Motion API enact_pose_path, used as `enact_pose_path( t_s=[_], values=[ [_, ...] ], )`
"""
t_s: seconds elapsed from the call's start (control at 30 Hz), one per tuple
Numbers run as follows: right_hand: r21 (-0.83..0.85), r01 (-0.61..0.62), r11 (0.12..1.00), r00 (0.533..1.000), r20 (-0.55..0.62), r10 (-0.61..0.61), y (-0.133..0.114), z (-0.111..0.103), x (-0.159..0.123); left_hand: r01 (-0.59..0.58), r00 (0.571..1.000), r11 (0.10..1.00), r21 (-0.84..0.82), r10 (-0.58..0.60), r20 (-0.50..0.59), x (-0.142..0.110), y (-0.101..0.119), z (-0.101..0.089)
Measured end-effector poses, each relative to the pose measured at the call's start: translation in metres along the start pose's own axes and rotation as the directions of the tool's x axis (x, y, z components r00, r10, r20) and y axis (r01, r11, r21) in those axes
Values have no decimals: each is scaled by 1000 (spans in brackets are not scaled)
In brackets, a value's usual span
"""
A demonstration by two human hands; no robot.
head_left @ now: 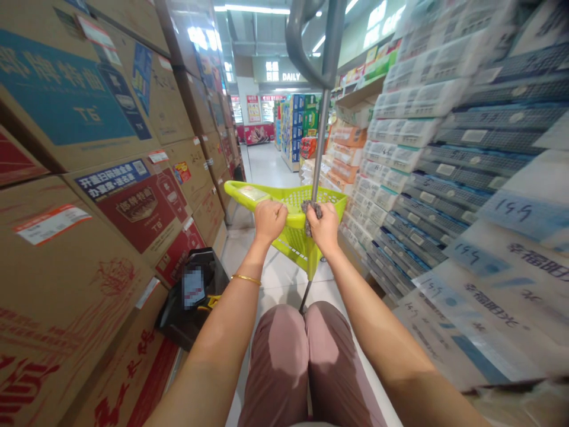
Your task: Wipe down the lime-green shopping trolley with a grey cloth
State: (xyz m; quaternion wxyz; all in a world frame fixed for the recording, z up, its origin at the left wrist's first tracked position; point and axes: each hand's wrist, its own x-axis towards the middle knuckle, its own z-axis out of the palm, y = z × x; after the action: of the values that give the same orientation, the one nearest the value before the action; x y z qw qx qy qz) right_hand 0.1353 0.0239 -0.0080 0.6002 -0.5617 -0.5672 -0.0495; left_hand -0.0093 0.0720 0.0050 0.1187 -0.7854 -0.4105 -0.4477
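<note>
A lime-green plastic shopping basket [290,244] with perforated sides stands in front of my knees, fixed to a grey metal pole [320,139]. My left hand [270,222] is closed around the basket's near rim, left of the pole. In my right hand [326,228] is a bunched grey cloth [309,217], pressed against the basket's near corner beside the pole. Part of the cloth is hidden under my fingers. Above, the pole carries a curved grey handle [299,50], which neither hand touches.
Stacked cardboard cartons [146,196] wall the left side. Plastic-wrapped packs [413,172] are piled high on the right. An open black bag [178,308] with a blurred patch sits low at left. The tiled aisle floor [269,163] runs ahead towards more shelves [291,127].
</note>
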Motion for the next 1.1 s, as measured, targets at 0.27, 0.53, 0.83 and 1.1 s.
enact_pose_path(
  t_s=[0.27, 0.53, 0.83, 1.1],
  values=[
    [-37, 144, 989, 990, 2, -144, -42, 13, -15, -13, 1000, 999, 32, 13, -13, -3, 1, 1],
    [-7, 115, 993, 993, 43, -114, -22, 9, -6, -33, 999, 999, -8, 33, 14, -1, -3, -2],
    [55, 99, 994, 988, 112, -104, 6, 4, 10, -27, 994, 994, -104, 38, 103, 7, -11, -8],
    [-47, 95, 994, 991, 103, -89, -15, 26, 4, -32, 971, 985, -172, 72, 229, 20, -38, -19]
  ],
)
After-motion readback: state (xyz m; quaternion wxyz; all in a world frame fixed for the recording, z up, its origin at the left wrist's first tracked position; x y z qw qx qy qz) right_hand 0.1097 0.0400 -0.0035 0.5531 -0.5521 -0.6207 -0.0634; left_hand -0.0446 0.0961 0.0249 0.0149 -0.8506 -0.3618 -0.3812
